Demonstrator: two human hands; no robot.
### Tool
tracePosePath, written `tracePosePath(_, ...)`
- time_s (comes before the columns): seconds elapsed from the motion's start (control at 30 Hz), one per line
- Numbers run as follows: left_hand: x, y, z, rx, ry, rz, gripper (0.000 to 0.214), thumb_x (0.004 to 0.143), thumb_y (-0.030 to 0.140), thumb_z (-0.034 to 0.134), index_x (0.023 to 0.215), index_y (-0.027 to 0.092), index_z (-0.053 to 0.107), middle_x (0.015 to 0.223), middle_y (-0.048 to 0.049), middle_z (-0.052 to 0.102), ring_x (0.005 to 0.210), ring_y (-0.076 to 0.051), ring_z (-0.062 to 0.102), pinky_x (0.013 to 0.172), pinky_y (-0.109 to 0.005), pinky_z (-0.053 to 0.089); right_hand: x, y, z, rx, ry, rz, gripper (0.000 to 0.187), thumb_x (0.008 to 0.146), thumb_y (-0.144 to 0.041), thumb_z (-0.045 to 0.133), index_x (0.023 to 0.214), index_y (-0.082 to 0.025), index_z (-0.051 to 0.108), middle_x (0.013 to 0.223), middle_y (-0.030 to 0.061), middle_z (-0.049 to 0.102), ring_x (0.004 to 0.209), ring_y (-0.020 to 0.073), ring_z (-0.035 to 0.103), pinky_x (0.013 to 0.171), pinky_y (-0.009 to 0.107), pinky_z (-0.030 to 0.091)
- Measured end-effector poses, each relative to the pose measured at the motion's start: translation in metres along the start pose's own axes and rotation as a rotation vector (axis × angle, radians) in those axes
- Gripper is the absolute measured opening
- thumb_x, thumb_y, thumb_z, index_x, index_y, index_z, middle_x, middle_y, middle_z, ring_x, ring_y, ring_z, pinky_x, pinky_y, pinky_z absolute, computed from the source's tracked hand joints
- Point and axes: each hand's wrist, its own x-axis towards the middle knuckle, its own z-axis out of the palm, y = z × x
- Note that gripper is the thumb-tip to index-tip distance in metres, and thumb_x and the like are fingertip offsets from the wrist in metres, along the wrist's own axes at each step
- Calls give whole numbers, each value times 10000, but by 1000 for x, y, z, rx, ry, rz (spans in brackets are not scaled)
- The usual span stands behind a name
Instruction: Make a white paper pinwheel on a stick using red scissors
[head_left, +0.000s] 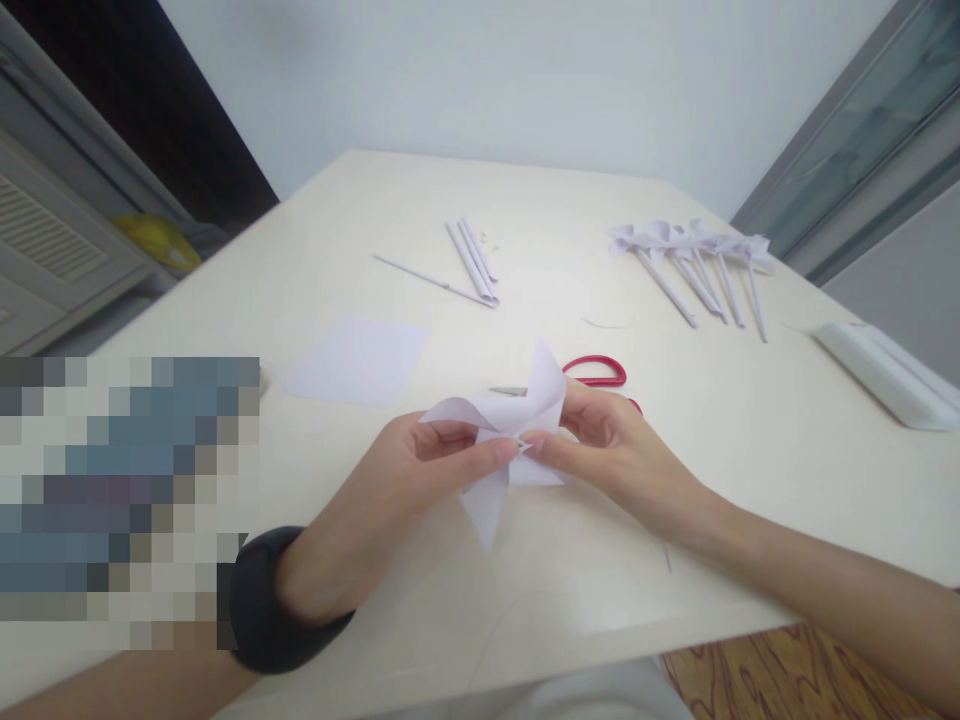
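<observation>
Both my hands hold a white paper pinwheel (517, 415) just above the cream table (750, 480). My left hand (420, 475), with a black band at the wrist, pinches the paper's folded corners at the centre. My right hand (607, 445) pinches the same centre from the right, fingertips meeting the left thumb. Red-handled scissors (596, 372) lie on the table right behind the paper, partly hidden by it.
A flat white paper square (358, 360) lies to the left. Rolled paper sticks (472, 262) lie farther back. Several finished pinwheels on sticks (694, 262) rest at the back right. A white box (889, 372) sits at the right edge. A blurred-out patch covers the lower left.
</observation>
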Motion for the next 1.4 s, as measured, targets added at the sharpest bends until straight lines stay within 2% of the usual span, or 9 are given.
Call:
tracePosePath(0.23,1,-2,-3,-14,-9,5,272,703,308,689,965,234,695,888,-11,730,908,-233,643,798,-291,486,0,2,0,18,-19,-2,231,827,-277,574,1048,-219,606,1096,34,596,1012,185,544,867,320,432)
tracePosePath(0.47,0,-3,-4,7,37,11,285,698,319,686,959,205,695,891,-38,732,864,-240,656,766,-314,497,-1,1,-1,31,-31,67,136,821,-326,573,907,-228,611,1005,19,577,904,175,554,806,325,456)
tracePosePath(0.63,-1,-4,-3,20,81,7,307,695,332,683,967,189,690,890,-53,732,840,-255,665,749,-341,503,-1,2,-2,-12,-5,40,138,820,-352,565,823,-216,587,921,13,566,866,171,548,785,324,460)
tracePosePath(0.83,1,-4,-2,45,91,8,330,679,343,693,974,195,689,888,-51,732,876,-276,656,746,-349,505,0,3,0,-120,41,-24,123,817,-257,569,934,-222,586,971,10,576,915,169,528,836,321,439)
tracePosePath(1.17,0,-5,-5,92,84,31,232,722,348,659,901,213,719,831,-29,732,829,-228,645,750,-304,487,0,4,-2,-128,45,-37,134,816,-275,579,934,-216,595,969,15,594,918,177,545,841,328,441)
tracePosePath(1.4,-1,-4,-5,137,150,45,215,710,372,670,844,212,724,765,-18,725,758,-200,640,682,-270,483,2,3,-1,-137,53,-18,154,798,-291,603,940,-229,600,983,15,599,930,185,552,842,333,439)
